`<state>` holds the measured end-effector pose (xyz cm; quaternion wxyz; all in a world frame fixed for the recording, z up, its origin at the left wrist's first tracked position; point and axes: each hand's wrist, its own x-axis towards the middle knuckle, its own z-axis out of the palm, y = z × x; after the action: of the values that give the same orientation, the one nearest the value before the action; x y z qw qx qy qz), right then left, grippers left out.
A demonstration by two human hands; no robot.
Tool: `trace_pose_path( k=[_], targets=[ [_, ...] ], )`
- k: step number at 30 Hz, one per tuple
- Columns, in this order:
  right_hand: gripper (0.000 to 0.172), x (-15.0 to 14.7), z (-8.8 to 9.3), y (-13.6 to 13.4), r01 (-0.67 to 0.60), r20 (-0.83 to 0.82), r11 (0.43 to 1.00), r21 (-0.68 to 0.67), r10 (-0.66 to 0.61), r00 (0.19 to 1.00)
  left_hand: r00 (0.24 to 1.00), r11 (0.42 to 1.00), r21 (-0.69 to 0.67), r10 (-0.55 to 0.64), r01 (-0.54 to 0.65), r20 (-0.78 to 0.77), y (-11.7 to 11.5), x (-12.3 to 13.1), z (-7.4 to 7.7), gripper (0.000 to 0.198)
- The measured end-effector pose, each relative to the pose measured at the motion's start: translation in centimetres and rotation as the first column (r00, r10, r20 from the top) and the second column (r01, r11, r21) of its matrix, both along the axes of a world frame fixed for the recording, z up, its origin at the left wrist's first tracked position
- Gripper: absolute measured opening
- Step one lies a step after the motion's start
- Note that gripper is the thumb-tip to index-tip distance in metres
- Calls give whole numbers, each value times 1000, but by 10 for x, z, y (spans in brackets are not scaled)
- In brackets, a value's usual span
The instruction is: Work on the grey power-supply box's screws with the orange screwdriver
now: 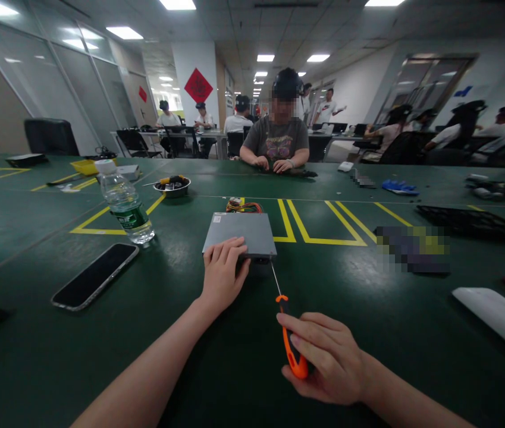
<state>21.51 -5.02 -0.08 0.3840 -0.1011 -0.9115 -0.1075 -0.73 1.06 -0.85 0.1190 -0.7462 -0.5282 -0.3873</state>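
A flat grey metal computer power supply (247,229) lies on the green table, its socket side facing me. Behind it a bundle of coloured cables (244,205) spreads out. My left hand (225,270) grips the box at its near left part, fingers over the top and thumb along the front side. An orange and black screwdriver (294,356) is held by its handle in my right hand (328,356). Its thin shaft points away from me, and the tip meets the near right corner of the power supply. The screw there is too small to make out.
To the left stand a water bottle (125,202) and a phone (96,276). Behind them is a metal bowl (176,189) of small parts. A white object (497,318) and a black panel (470,223) lie right. A co-worker (279,139) sits opposite, hands on the table.
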Motion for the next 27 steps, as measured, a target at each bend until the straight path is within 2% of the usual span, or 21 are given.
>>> trace_pose_path(
  k=[10,14,20,27],
  targets=[
    [34,1,2,-1,18,15,1000,-3,-18,1000,1000,1000,10,-5,5,12,0,1,1,19],
    [27,-3,6,-3,28,23,999,18,-29,999,1000,1000,12,-5,5,8,-1,1,2,19],
    [19,-12,14,-7,119,106,992,35,-122,987,1000,1000,16,-3,3,8,-1,1,1,18],
    [31,-10,16,-7,80,163,986,-145,-56,985,1000,1000,14,-20,20,7,-1,0,2,19]
  ],
)
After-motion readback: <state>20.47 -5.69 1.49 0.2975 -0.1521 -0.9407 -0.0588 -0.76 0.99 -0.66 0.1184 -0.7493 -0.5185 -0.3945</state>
